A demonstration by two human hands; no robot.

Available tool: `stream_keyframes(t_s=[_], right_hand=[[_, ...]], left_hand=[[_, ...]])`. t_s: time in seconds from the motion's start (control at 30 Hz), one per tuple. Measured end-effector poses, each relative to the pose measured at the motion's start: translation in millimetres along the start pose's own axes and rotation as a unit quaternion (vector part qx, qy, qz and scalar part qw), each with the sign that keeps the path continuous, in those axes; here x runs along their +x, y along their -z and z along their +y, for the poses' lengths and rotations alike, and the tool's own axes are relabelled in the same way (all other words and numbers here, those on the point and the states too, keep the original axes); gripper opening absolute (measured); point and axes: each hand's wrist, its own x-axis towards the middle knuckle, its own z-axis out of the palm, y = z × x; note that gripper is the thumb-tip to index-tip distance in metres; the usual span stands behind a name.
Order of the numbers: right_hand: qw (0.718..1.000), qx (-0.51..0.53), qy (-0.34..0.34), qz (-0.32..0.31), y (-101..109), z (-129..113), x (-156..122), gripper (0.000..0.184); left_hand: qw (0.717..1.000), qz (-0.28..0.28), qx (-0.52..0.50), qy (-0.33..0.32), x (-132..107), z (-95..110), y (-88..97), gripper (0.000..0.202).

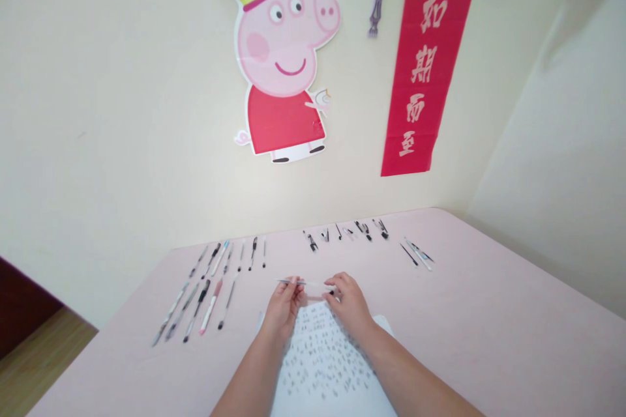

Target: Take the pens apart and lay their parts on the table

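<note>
My left hand [282, 305] and my right hand [348, 300] meet above a white sheet of paper [327, 365] covered in handwriting. Between them they pinch a thin clear pen [307, 284], held level, its tip pointing left. Each hand has its fingers closed on one end of the pen. The hands hover over the far end of the sheet, on a pink table [489, 326].
Several pens [198, 303] lie in rows at the left of the table. Small pen caps and parts [347, 232] line the far edge, with two pens [417, 253] at the right. Walls stand behind and to the right. A cartoon pig sticker [283, 58] and a red banner [428, 58] hang there.
</note>
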Motion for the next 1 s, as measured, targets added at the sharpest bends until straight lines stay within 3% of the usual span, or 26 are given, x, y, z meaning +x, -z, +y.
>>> stream_keyframes(t_s=[0.2,0.37,0.53,0.77,1.0], right_hand=[[0.999,0.029,0.031,-0.004,-1,-2,0,0.01],[0.999,0.036,0.027,-0.008,-1,0,1,0.011],[0.996,0.081,0.005,0.026,-2,4,4,0.01],[0.98,0.151,-0.084,0.102,3,11,6,0.015],[0.975,0.112,-0.12,0.147,10,24,7,0.014]], left_hand=[[1.0,-0.015,0.017,0.004,-4,2,-2.8,0.01],[1.0,-0.019,0.01,0.011,-2,1,-1.8,0.01],[0.998,0.043,-0.044,-0.02,3,2,2.4,0.013],[0.987,0.111,-0.095,-0.065,5,12,6.5,0.019],[0.985,0.123,-0.112,-0.053,4,15,6.2,0.021]])
